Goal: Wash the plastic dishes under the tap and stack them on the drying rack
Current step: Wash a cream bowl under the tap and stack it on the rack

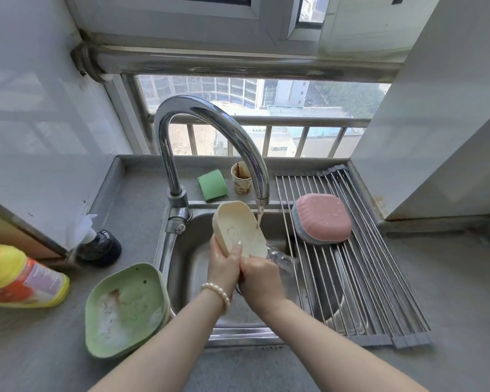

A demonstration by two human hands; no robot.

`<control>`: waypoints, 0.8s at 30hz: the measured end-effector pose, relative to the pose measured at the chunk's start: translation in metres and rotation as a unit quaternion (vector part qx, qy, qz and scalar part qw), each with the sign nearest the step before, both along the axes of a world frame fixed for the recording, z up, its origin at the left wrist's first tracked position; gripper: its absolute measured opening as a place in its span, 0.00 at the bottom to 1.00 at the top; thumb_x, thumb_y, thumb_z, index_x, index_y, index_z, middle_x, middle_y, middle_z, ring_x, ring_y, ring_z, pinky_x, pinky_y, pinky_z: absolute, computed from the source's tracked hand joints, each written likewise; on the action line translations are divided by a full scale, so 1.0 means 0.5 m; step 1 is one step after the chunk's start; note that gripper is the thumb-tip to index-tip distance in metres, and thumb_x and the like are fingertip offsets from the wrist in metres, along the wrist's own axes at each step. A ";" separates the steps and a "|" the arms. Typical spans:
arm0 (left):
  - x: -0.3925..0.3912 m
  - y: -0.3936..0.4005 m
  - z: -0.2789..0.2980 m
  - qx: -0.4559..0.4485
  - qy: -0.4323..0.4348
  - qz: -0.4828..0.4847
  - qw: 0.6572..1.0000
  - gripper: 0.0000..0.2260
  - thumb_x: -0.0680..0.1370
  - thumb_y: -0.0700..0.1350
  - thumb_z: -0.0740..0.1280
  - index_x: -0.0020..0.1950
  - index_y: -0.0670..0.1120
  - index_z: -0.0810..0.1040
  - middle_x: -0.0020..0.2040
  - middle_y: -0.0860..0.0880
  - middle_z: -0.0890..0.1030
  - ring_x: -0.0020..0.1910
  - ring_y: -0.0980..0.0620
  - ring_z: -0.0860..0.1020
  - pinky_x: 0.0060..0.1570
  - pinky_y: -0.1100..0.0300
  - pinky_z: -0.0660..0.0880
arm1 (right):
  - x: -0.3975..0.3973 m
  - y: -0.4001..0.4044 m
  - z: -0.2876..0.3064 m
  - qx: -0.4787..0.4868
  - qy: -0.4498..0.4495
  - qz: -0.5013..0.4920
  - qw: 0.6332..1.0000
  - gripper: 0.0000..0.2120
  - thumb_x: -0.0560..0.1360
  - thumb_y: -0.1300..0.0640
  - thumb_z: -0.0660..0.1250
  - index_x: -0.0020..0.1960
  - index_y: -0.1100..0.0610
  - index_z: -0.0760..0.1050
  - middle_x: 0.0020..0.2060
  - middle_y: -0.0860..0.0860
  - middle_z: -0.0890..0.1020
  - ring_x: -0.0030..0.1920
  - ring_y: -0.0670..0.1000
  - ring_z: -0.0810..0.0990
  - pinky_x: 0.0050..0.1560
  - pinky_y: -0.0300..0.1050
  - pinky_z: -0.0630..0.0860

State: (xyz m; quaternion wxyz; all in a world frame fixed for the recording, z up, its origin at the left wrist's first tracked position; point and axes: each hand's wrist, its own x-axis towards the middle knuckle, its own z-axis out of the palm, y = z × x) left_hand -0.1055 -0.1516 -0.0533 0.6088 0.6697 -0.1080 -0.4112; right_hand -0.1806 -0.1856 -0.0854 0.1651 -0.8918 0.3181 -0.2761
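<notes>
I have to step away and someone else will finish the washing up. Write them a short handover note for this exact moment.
Left hand and right hand both grip the cream dish, tilted under the running tap above the sink.
Done: pink dish lies upside down on the drying rack, on top of another dish.
Left: finish rinsing the cream dish and rack it; then wash the soapy green dishes stacked on the counter left of the sink.
</notes>
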 end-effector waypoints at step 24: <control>0.013 -0.021 -0.015 -0.007 0.030 0.054 0.998 0.24 0.73 0.54 0.63 0.68 0.52 0.65 0.57 0.45 0.79 0.54 0.42 0.79 0.55 0.39 0.75 | -0.023 -0.035 0.006 0.100 -0.067 0.059 0.991 0.11 0.67 0.65 0.66 0.44 0.54 0.83 0.36 0.48 0.84 0.36 0.52 0.81 0.38 0.42 0.77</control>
